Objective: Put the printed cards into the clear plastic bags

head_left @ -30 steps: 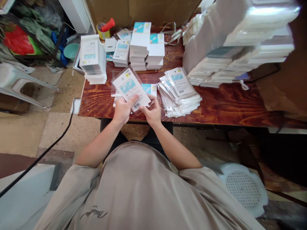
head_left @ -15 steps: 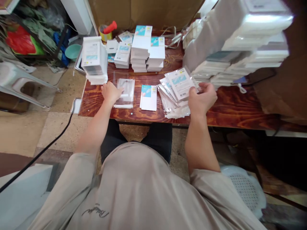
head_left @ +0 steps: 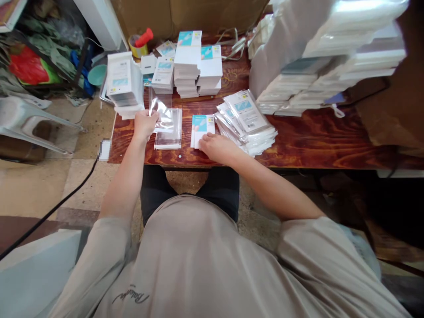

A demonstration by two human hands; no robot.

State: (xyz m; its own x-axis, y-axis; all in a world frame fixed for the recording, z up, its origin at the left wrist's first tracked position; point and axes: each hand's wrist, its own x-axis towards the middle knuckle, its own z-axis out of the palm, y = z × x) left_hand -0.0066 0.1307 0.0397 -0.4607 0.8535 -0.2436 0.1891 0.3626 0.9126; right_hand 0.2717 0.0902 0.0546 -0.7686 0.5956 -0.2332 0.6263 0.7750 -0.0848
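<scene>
My left hand (head_left: 145, 126) pinches the edge of a clear plastic sleeve (head_left: 160, 106), lifted over a pile of flat clear sleeves (head_left: 168, 140) on the table. To its right, my right hand (head_left: 217, 145) has its fingers closed at the lower right corner of a printed card (head_left: 201, 123), white with a blue top, on a small pile. Whether that card has left the pile is hidden by the fingers. Just beyond this hand lies a fanned heap of bagged cards (head_left: 247, 112).
Stacks of printed cards (head_left: 187, 57) and a tall stack of white packets (head_left: 124, 81) line the back. Large stacks of clear-wrapped packs (head_left: 298, 84) rise at the right. A yellow tape roll with a red handle (head_left: 137, 45) sits back left. A white stool (head_left: 31, 117) stands beside the table.
My right hand has let go of the bagged card on the heap and moved left to the printed cards. My left hand has raised a clear sleeve from its pile.
</scene>
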